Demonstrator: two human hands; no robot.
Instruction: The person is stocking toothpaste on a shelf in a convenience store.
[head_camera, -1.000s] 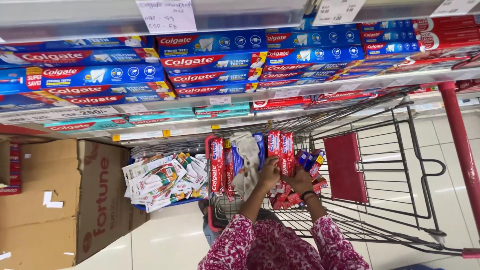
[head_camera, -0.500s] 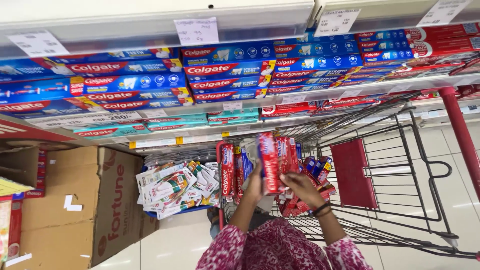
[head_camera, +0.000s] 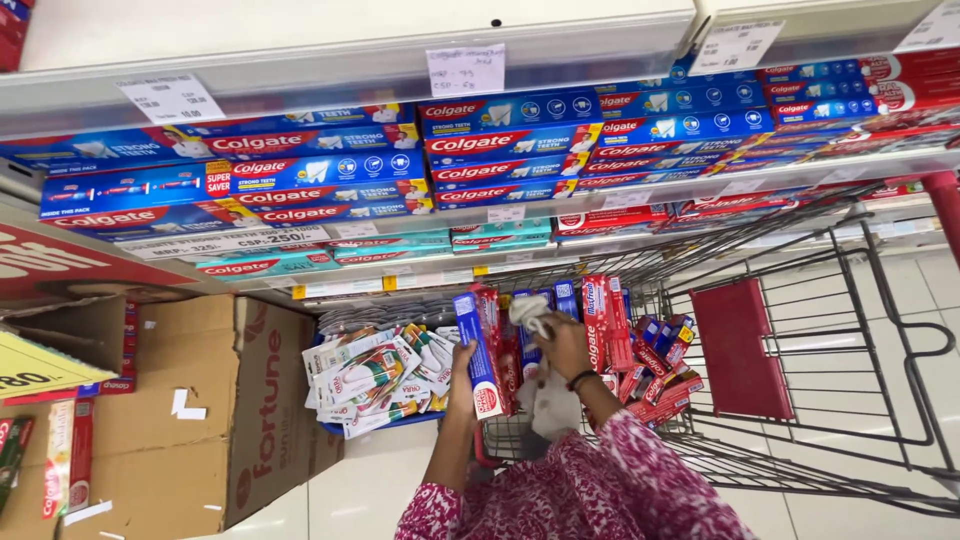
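My left hand (head_camera: 462, 372) grips a long blue and red toothpaste box (head_camera: 478, 340), held upright against several more boxes standing beside it. My right hand (head_camera: 566, 345), with a dark bracelet on the wrist, is closed on a white cloth (head_camera: 546, 405) that hangs below it and bunches above the fingers, against the boxes. Both hands are over the near left corner of a wire shopping cart (head_camera: 880, 330). Red toothpaste boxes (head_camera: 655, 365) lie piled in the cart to the right of my hands. Pink patterned sleeves cover my arms.
Shelves ahead hold rows of blue and red toothpaste boxes (head_camera: 500, 150), with paper price tags (head_camera: 465, 68) above. A blue bin of white and green packs (head_camera: 370, 375) sits left of the cart. A large cardboard carton (head_camera: 200, 400) stands on the floor at left. The cart's red seat flap (head_camera: 745, 350) is folded.
The view has shifted, so the cart and shelves sit further right. My left hand now holds a blue and red box instead of red ones, and the white cloth shows in my right hand.
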